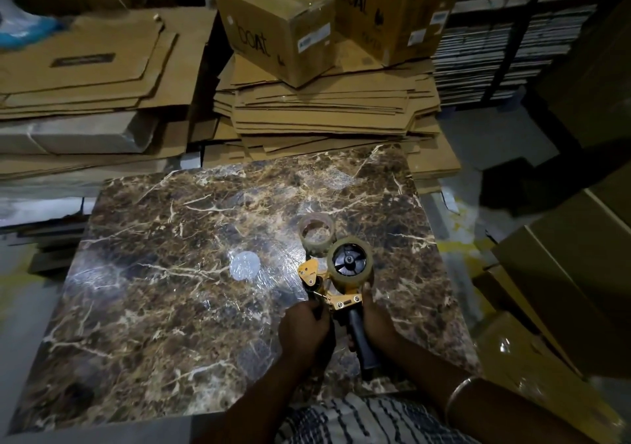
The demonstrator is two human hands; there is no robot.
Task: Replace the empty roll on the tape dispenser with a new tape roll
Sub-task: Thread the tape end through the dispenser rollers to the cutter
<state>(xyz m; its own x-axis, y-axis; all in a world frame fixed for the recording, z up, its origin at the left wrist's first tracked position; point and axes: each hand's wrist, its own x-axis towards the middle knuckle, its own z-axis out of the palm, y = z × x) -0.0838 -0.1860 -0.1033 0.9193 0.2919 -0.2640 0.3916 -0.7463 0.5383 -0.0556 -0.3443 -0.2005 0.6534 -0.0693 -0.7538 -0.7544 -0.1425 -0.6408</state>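
A yellow-framed tape dispenser (pixel 336 298) with a black handle lies over the marbled table (pixel 170 256), right of centre. A full tape roll (pixel 351 281) sits on its black hub. Just beyond it stands an almost empty roll core (pixel 316 232) on the table. My right hand (pixel 374 324) grips the dispenser at the handle, its thumb reaching up to the roll's lower edge. My left hand (pixel 305 329) has its fingers curled at the dispenser's front end by the roller; what they pinch is hidden.
Stacks of flattened cardboard (pixel 324 112) rise behind the table, with two sealed boxes (pixel 280 24) on top. More cartons (pixel 563 273) crowd the right side. A round bright reflection (pixel 244 265) shows on the tabletop.
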